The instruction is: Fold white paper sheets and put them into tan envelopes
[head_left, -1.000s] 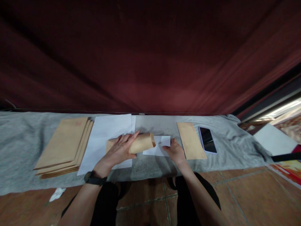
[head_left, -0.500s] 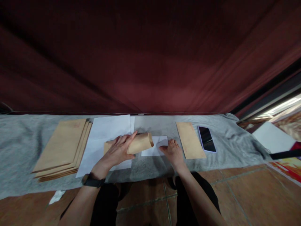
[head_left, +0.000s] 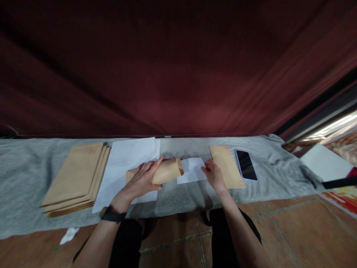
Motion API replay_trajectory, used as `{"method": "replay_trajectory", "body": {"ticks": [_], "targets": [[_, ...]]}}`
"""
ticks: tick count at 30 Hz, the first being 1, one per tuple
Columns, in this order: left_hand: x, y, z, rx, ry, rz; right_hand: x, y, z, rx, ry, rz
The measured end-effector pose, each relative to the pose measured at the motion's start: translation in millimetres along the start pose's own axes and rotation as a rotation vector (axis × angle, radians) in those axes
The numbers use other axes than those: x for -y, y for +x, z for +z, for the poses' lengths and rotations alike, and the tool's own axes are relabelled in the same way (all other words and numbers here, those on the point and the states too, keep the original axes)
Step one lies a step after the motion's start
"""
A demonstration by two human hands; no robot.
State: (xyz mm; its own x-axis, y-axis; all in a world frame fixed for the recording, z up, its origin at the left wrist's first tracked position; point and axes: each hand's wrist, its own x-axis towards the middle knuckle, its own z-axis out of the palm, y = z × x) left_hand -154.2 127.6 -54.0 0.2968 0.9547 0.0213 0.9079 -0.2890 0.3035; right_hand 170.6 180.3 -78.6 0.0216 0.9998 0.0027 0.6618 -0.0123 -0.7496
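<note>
My left hand (head_left: 141,181), a dark watch on its wrist, grips a brown paper envelope (head_left: 167,170) from above, thumb at the near edge and fingers across the far side. Squeezed this way, the envelope bows up, and its right end gapes. Just right of that mouth is a white folded paper (head_left: 193,170); I cannot tell whether its left edge is inside the envelope. The fingers of my right hand (head_left: 216,178) pinch the paper's right edge, slightly raised. Under the left hand lie large white sheets (head_left: 126,154).
A stack of brown envelopes (head_left: 74,173) lies on the left of the grey cloth (head_left: 22,178). To the right are a single brown envelope (head_left: 228,167) and a phone (head_left: 247,165) in a pale purple case. A dark red curtain (head_left: 178,74) hangs behind.
My right hand has moved right and slightly away from me, its fingers now closed on the paper's edge. The white paper has slid right with it. The left hand keeps its hold.
</note>
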Motion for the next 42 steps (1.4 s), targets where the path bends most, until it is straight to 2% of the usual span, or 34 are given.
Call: {"method": "replay_trajectory", "body": {"ticks": [4,6,8,11,17,22,33,42], "targets": [[-2,2,-1.4,0.011,-0.026,0.007,-4,7,-17,-0.278,0.28,-0.06],[-3,3,-1.3,0.033,-0.043,-0.012,-3,9,-20,-0.342,0.439,-0.08],[-3,4,-0.7,0.043,-0.05,-0.035,-1,9,-20,-0.294,0.582,-0.095],[-3,5,0.6,0.023,-0.054,-0.043,0,7,-17,-0.136,0.687,-0.081],[-1,6,2.6,-0.013,-0.048,-0.017,-8,6,-10,-0.121,0.537,-0.076],[1,7,5.5,-0.04,-0.01,0.029,-14,8,-12,0.004,0.47,0.0],[-1,8,9.5,-0.081,0.062,0.057,-18,8,-23,0.206,0.274,0.014],[-6,11,9.4,-0.09,0.117,0.074,-16,7,-24,0.253,0.317,0.024]]}}
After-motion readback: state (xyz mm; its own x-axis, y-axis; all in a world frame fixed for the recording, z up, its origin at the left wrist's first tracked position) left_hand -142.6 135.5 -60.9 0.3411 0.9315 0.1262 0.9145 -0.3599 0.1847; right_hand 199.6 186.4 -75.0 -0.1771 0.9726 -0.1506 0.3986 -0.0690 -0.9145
